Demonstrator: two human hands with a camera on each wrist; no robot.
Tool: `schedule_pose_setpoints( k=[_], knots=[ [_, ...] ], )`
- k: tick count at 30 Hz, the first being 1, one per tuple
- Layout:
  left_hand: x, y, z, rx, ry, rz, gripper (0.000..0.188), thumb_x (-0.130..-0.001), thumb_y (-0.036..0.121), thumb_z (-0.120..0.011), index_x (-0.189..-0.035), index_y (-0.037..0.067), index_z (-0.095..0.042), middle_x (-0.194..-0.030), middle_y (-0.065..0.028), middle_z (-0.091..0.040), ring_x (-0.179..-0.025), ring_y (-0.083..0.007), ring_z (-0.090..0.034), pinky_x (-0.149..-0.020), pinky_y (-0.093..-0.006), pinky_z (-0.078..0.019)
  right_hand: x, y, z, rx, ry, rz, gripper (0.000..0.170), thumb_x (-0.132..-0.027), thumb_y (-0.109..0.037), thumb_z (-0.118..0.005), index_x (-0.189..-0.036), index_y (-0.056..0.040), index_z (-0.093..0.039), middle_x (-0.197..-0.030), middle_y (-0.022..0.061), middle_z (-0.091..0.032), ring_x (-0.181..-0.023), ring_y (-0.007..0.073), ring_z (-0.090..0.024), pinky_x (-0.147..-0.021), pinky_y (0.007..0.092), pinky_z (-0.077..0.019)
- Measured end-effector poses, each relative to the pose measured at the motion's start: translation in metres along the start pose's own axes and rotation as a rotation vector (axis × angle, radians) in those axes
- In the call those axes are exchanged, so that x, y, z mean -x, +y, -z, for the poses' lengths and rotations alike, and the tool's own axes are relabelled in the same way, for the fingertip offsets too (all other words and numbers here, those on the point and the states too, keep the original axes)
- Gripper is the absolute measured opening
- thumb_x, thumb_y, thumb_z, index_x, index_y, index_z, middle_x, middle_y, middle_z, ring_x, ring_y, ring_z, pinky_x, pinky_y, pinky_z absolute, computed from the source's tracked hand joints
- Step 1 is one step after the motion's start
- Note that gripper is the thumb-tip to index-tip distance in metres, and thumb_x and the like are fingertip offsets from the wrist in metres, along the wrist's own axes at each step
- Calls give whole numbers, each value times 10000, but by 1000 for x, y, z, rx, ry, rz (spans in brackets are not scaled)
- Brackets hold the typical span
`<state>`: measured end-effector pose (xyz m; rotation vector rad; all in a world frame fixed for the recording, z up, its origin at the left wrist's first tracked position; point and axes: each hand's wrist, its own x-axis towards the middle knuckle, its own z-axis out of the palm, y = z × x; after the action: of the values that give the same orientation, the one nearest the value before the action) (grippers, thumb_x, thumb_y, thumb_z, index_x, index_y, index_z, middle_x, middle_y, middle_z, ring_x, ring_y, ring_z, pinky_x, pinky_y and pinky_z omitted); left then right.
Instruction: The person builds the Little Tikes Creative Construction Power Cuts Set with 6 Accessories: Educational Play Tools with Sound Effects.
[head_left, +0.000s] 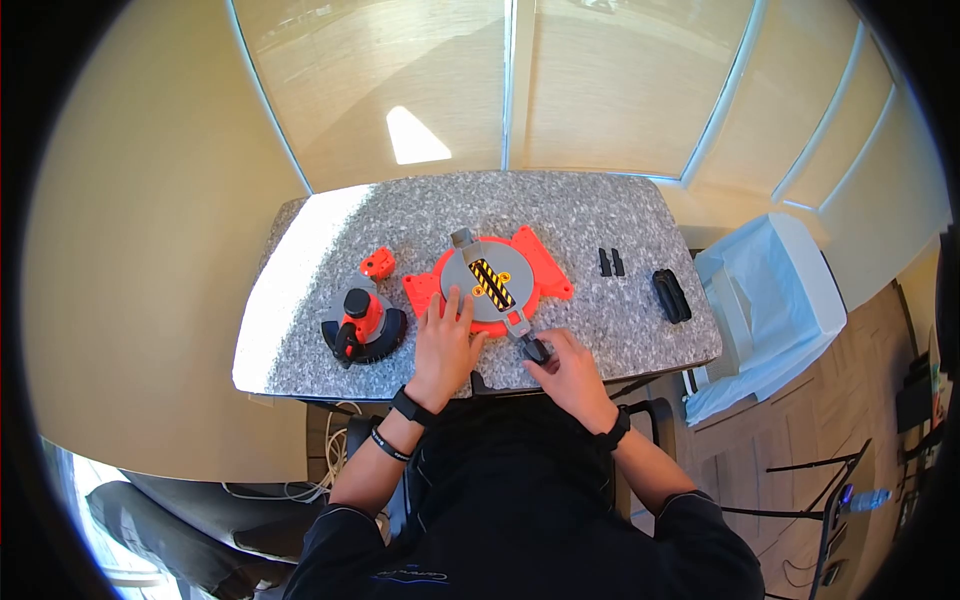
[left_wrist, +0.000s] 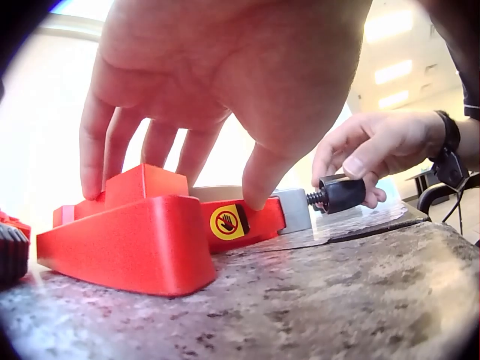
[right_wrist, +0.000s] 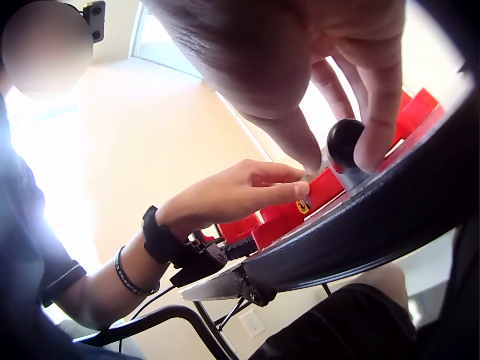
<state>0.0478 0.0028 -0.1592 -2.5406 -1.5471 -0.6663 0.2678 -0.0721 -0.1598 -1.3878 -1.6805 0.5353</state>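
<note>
lower centre of the head view, one left hand (head_left: pixel 445 345) and one right hand (head_left: pixel 572 375); centre, one red-and-grey base (head_left: pixel 515 265) and one black knob (head_left: pixel 537 351); centre-left, one red-and-black tool (head_left: pixel 368 318), one small red piece (head_left: pixel 379 263); centre-right, two small black strips (head_left: pixel 604 263), one long black piece (head_left: pixel 671 296).

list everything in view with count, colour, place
round base: 1, red-grey, table's middle
knob: 1, black, base's near edge
handled tool: 1, red-black, left of base
small block: 1, mostly red, beyond tool
small pieces: 2, black, right of base
long piece: 1, black, table's right side
table: 1, speckled grey, centre
panels: several, tan, beyond table
lined bin: 1, pale blue, right of table
bottle: 1, bluish, far right
cables: count unclear, white, lower left
wristbands: 3, black, two left, one right
left hand: 1, bare, touching base
right hand: 1, bare, pinching knob
</note>
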Motion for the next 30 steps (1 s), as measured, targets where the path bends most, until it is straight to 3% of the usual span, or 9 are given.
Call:
schedule_pose_setpoints(
  k=[6,8,15,18,20,23,30],
  knots=[
    [1,-2,-3,-6,13,-8,626,-903,337,-761,-1416,21,-589,-1491,-214,-538,-1350,-444,-509,-1069,-527,-468,0,5,-1,10,-15,2,333,-889,-74,-800,-1169,0,-636,-996,155,-660,-737,243,-723,-656,347,-584],
    [2,-2,-3,-8,17,-7,623,-904,338,-760,-1414,21,-591,-1491,-214,-539,-1347,-445,-511,-1068,-526,-468,-1,2,0,-6,2,-17,292,-907,-69,-767,-1154,13,-634,-950,173,-656,-697,281,-700,-647,374,-575],
    [1,-1,-2,7,-15,9,637,-906,345,-762,-1422,15,-589,-1518,-213,-513,-1377,-451,-488,-1100,-536,-446,-1,6,0,22,17,1,259,-924,-84,-746,-1145,9,-648,-860,202,-697,-679,290,-703,-634,386,-564],
    [0,-2,-2,8,-21,-1,640,-908,347,-760,-1427,17,-584,-1517,-214,-513,-1379,-449,-488,-1097,-534,-449,-3,4,2,-28,-7,-38,308,-902,-82,-769,-1166,9,-640,-917,194,-685,-689,289,-702,-642,381,-571],
    [0,-2,-1,3,-22,-3,641,-909,348,-759,-1428,17,-582,-1516,-214,-513,-1379,-449,-488,-1096,-533,-450,-2,5,2,-19,-19,4,353,-891,-82,-800,-1191,0,-633,-1027,156,-690,-709,229,-724,-655,331,-593],
    [2,-1,-1,2,-25,1,643,-910,349,-757,-1431,16,-579,-1515,-214,-513,-1378,-449,-488,-1093,-533,-451,-1,11,1,6,-40,16,385,-869,-74,-820,-1199,-11,-632,-1089,143,-667,-735,215,-723,-661,323,-594],
    [3,-2,-1,8,5,-16,641,-912,348,-758,-1430,14,-578,-1518,-210,-513,-1374,-450,-492,-1086,-533,-457,1,14,0,-20,-18,-16,353,-898,-74,-783,-1210,-5,-633,-1004,163,-697,-734,236,-723,-660,335,-587]
  ],
)
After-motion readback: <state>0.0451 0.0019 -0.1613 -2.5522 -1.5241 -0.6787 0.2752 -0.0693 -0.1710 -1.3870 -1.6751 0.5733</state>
